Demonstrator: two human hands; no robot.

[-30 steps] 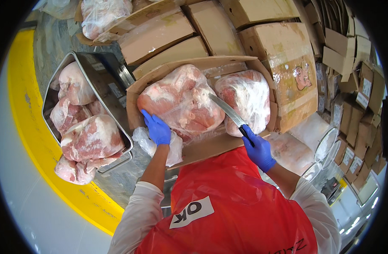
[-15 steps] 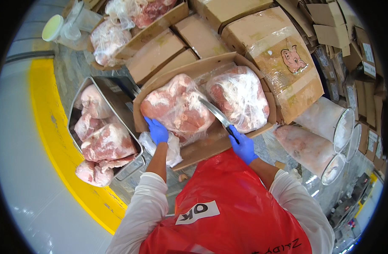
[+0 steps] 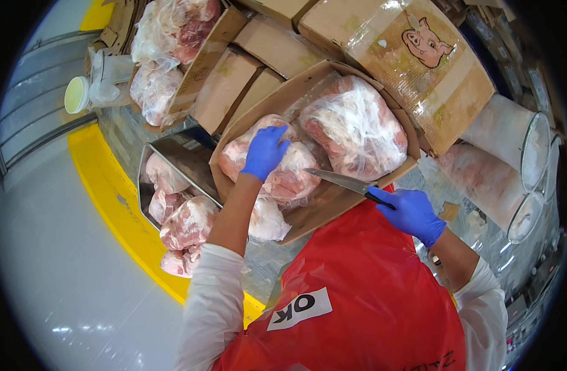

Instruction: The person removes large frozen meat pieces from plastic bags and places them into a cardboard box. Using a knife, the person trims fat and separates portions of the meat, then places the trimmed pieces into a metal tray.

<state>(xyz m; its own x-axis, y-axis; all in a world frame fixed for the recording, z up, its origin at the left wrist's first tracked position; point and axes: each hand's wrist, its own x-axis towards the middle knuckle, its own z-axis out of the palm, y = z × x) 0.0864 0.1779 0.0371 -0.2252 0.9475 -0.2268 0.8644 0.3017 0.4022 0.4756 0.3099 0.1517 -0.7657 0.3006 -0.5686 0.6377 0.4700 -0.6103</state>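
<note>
Wearing a glossy red plastic apron (image 3: 357, 284), the person is bending over the work in front of me. The blue-gloved right hand (image 3: 417, 215) is gripping a black-handled, long-bladed steel knife (image 3: 342, 180), its fingers closed around the handle. The blade is pointing left, its tip reaching the side of a large pink-and-white cut of meat (image 3: 289, 176); I can't tell whether they're touching. The blue-gloved left hand (image 3: 268, 151) is resting on that meat, fingers partly curled; whether they're pinching anything, I can't tell. The meat is lying in the left half of an open brown cardboard box (image 3: 323, 213), and a film-wrapped chunk of meat (image 3: 357, 130) is filling the right. To the left, a steel bin (image 3: 187, 159) is holding more raw pieces (image 3: 187, 222). Beyond, a taped brown carton (image 3: 444, 111) is showing a pig's head.
</note>
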